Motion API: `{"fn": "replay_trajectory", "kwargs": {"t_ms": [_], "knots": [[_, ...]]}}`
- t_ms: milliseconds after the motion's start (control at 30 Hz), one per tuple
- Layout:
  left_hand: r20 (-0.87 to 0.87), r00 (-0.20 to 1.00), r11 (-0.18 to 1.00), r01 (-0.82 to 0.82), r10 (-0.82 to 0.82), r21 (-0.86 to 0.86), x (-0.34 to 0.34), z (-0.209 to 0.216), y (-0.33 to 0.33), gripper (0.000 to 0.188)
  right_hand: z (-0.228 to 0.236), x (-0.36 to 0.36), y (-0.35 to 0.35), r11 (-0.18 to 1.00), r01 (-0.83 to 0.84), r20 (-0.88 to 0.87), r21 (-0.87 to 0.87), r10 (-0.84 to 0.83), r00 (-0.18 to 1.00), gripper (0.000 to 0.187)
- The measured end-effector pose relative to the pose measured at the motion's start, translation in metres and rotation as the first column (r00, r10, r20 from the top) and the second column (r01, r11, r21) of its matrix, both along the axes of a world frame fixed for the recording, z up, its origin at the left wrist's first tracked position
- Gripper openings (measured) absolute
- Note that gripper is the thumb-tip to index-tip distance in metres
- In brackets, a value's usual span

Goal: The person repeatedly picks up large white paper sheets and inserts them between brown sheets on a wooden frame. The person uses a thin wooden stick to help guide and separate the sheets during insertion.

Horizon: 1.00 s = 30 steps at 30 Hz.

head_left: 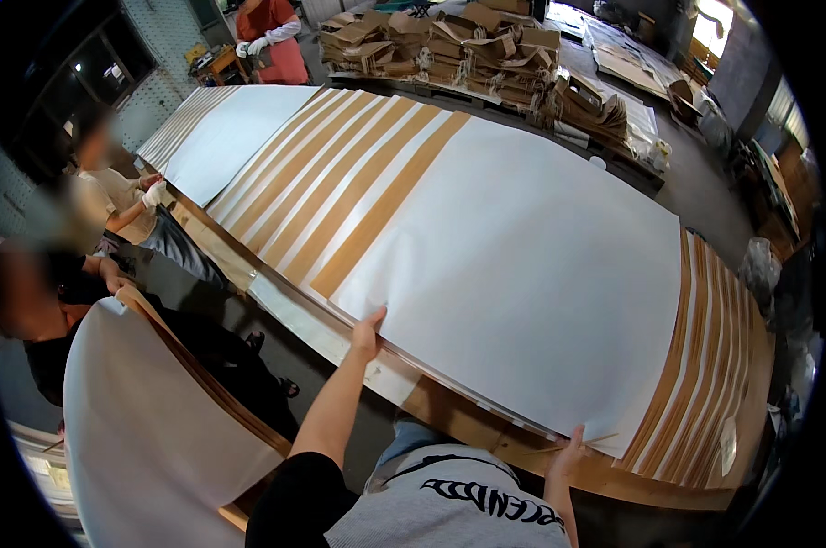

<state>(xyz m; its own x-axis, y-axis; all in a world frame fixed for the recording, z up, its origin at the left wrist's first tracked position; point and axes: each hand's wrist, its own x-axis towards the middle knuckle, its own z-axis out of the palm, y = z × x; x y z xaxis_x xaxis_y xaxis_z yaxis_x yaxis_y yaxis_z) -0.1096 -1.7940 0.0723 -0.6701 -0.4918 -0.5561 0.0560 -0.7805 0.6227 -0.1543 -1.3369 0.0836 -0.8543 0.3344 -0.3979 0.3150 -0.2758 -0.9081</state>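
Note:
A large white sheet (541, 265) lies flat over the fanned stack, its near edge toward me. My left hand (369, 334) pinches that near edge close to the left corner, thumb on top and fingers mostly hidden below. At the right end of the same edge, my right hand (570, 451) is closed at the sheet's border. A thin, light-coloured stick (603, 437) passes through the right hand's grip and juts out on both sides. Left of the sheet, staggered sheets show as brown and white stripes (367, 196); more brown-edged strips (696, 356) fan out at the right.
The long table (449, 406) carries the stacks. At lower left, a person in black (43, 356) holds a curved white sheet (148, 429). A person in beige (111, 196) stands beyond, another in red (271, 46) at the back. Flattened cardboard (468, 64) is piled behind.

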Motion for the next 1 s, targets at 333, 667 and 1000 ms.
{"fn": "replay_trajectory", "kwargs": {"t_ms": [333,667,1000], "knots": [[-0.164,0.986,0.962,0.050,-0.005,0.270,0.003,-0.002,-0.003,0.033,0.001,0.012,-0.003,0.994,-0.023,-0.026,0.104,0.026,0.999,0.044],[-0.031,0.995,0.993,-0.091,0.093,0.072,0.013,0.002,-0.013,0.027,0.014,0.007,-0.017,0.993,-0.113,-0.052,0.038,0.115,0.992,0.043],[0.373,0.902,0.814,0.043,0.218,-0.579,0.043,0.013,-0.085,0.025,0.009,0.006,-0.001,0.976,-0.211,0.041,0.062,0.209,0.977,0.039]]}}
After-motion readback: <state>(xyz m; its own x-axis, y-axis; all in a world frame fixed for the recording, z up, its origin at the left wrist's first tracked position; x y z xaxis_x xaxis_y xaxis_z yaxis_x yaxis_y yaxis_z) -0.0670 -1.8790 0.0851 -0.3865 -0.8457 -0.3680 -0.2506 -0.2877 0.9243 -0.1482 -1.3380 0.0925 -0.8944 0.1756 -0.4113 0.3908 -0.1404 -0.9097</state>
